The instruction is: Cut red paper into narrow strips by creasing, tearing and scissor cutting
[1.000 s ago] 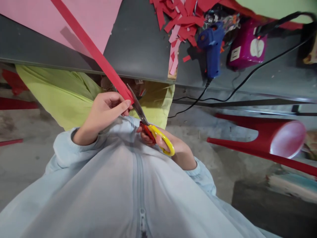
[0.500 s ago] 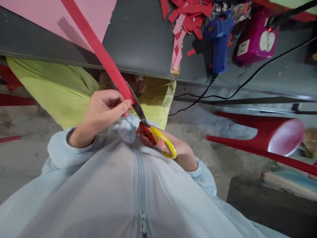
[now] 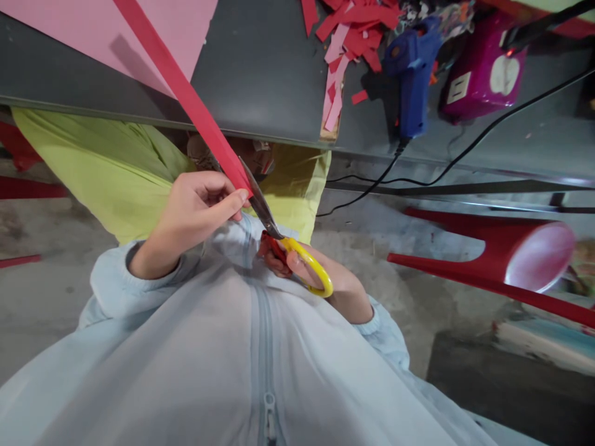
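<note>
A long red paper strip (image 3: 186,93) runs from the top left down to my chest. My left hand (image 3: 195,210) pinches its lower end between thumb and fingers. My right hand (image 3: 320,279) grips scissors (image 3: 283,238) with yellow and red handles, close to my pale blue zipped jacket. The steel blades point up and left and meet the strip right beside my left fingertips. Most of my right hand's fingers are hidden behind the handles.
A grey table (image 3: 260,74) carries a pink sheet (image 3: 69,31), a heap of red and pink paper scraps (image 3: 353,31), a blue glue gun (image 3: 409,68) with a black cord, and a purple box (image 3: 483,68). A red stool (image 3: 511,260) lies on the concrete floor.
The view has shifted slightly, so the table items sit further right. My hands, the strip and the scissors have stayed almost in the same pose.
</note>
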Tool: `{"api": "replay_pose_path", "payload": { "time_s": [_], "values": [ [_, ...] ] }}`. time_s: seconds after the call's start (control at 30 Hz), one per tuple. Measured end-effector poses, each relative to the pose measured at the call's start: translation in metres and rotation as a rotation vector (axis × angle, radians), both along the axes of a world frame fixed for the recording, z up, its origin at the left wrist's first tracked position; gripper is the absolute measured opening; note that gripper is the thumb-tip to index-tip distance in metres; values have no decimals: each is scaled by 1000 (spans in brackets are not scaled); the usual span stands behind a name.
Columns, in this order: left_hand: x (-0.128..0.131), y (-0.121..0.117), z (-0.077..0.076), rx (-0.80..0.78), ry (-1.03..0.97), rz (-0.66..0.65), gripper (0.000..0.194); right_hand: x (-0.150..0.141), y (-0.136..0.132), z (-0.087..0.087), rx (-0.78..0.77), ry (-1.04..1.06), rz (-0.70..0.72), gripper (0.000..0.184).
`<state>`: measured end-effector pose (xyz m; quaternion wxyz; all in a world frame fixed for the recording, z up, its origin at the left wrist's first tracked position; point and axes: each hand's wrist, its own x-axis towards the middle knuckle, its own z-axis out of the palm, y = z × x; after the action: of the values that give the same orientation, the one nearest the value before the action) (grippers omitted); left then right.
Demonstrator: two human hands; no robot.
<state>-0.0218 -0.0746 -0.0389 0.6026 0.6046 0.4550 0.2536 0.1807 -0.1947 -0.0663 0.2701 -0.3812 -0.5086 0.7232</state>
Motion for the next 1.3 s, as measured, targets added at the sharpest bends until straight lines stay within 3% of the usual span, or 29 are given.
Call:
{"api": "replay_pose_path", "payload": {
  "time_s": [0.3,1.3],
  "values": [
    [0,1,-5,-22,-35,2,27,-2,-1,5,-85,30,-96,44],
    [-8,3,-2,-87,-85,-50,23,0,2,25,-99,-91,-79,48]
  ]
}}
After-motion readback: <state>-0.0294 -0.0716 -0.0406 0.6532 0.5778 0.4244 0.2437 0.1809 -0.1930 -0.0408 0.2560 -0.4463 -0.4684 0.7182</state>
